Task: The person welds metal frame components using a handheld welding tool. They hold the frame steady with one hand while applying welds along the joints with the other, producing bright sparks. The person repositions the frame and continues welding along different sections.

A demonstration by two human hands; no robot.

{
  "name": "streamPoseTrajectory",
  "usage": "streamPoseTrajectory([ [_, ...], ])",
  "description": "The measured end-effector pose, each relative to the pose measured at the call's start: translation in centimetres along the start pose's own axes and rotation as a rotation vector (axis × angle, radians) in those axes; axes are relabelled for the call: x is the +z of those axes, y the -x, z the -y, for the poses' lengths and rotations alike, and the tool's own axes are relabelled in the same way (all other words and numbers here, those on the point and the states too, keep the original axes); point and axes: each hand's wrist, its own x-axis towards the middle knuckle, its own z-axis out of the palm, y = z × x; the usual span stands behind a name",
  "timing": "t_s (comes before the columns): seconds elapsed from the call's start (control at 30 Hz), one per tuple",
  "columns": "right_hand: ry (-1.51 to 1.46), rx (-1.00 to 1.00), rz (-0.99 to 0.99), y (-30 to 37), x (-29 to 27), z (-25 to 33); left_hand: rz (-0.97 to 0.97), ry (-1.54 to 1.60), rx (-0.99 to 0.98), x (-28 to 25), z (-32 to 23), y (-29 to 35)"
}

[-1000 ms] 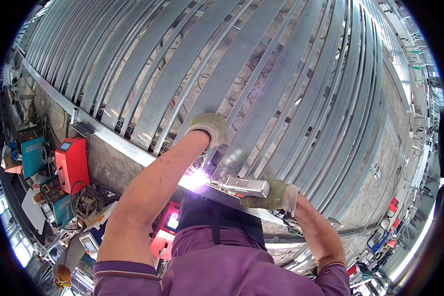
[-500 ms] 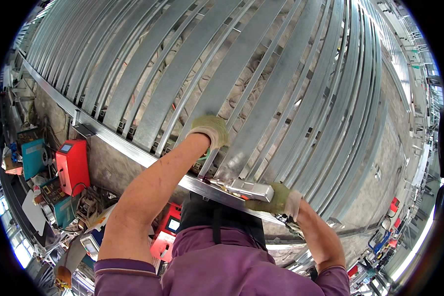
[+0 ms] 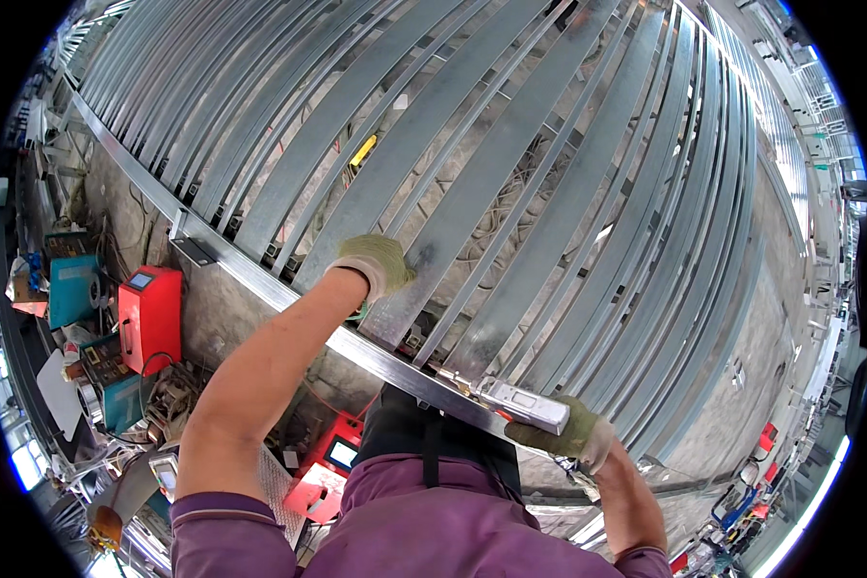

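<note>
My left hand [image 3: 376, 262], in a pale green work glove, is closed over a wide flat steel bar [image 3: 395, 316] near its front end; the fingertips are partly hidden. My right hand [image 3: 570, 433], gloved alike, grips a silver, boxy welding gun [image 3: 522, 403]. Its narrow nozzle points left and lies close to the front rail [image 3: 395, 363], beside the ends of the bars. Whether the nozzle touches the metal is too small to tell. Many long grey bars, wide and narrow, run away from the rail.
A red machine with a small screen [image 3: 151, 313] stands at left, beside teal units [image 3: 70, 289]. Another red machine [image 3: 329, 467] is close to my waist. A flat bracket [image 3: 195, 252] sticks out from the rail. Cables and a yellow object [image 3: 363, 150] show beneath the bars.
My left hand has shifted left across the bars. The welding gun stays near the same stretch of rail, while the whole view has slid a little.
</note>
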Motion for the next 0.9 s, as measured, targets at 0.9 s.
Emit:
streamPoseTrajectory([
  [0.9, -0.400, 0.086, -0.197, 8.2, 4.1, 3.1, 0.014, 0.054, 0.017, 0.3, -0.4, -0.3],
])
